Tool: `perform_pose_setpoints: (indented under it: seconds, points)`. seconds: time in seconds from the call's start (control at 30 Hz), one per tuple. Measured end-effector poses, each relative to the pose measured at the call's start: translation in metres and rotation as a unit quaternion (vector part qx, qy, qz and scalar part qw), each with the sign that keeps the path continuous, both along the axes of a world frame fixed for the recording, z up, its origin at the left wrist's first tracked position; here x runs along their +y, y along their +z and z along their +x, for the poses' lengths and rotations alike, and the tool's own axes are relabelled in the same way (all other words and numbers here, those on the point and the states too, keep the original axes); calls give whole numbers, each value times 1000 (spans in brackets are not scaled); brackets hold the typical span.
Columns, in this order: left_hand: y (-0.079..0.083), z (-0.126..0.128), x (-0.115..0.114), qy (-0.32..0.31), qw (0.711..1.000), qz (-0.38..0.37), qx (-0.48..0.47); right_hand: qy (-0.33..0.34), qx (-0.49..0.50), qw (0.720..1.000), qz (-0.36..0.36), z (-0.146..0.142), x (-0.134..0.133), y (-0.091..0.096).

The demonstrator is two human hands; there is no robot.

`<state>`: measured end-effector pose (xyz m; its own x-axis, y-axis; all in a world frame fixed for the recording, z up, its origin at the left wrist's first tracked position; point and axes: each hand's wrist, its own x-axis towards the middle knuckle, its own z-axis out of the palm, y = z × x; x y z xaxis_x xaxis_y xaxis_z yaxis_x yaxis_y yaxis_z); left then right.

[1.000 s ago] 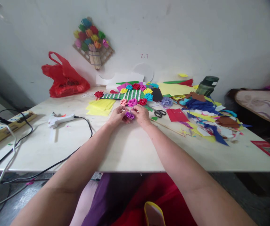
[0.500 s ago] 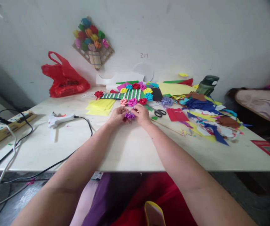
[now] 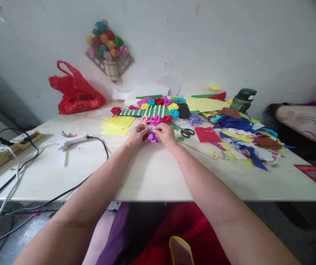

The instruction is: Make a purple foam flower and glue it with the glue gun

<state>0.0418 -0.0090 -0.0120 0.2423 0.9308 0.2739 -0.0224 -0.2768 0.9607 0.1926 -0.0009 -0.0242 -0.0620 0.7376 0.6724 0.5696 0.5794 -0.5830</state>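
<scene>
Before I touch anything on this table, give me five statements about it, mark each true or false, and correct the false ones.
1. The left hand and right hand both hold purple paper. True.
2. The left hand grips a corded tool. False: the white glue gun rests on the table.
3. Scissors lie right of the right hand. True.
4. The right hand holds a bottle. False: the green bottle is behind the paper scraps.
5. A colorful bouquet is on the wall. True.

From the head, the camera faces forward and down over the hands, table and wall.
</scene>
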Motion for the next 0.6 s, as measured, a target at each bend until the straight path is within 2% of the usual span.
perform_pose_setpoints:
  seconds: [0.07, 0.2, 0.3, 0.43, 0.53, 0.6]
  points:
    - [-1, -1, 3, 32, 999, 2, -7, -1, 14, 1000, -2, 1, 1, -1]
    - [-2, -7, 9, 145, 988, -24, -48, -4, 59, 998, -10, 4, 5, -5]
    - [-1, -11, 11, 161, 978, -66, -113, 17, 126, 989, -71, 4, 6, -6]
    - [1, -10, 9, 93, 955, -125, -253, 92, 272, 939, -191, 3, 1, 0]
    - [3, -6, 8, 79, 928, -193, -308, 184, 359, 887, -224, 3, -6, 7]
    - [6, -4, 6, 73, 910, -236, -335, 252, 384, 855, -240, 2, -10, 12]
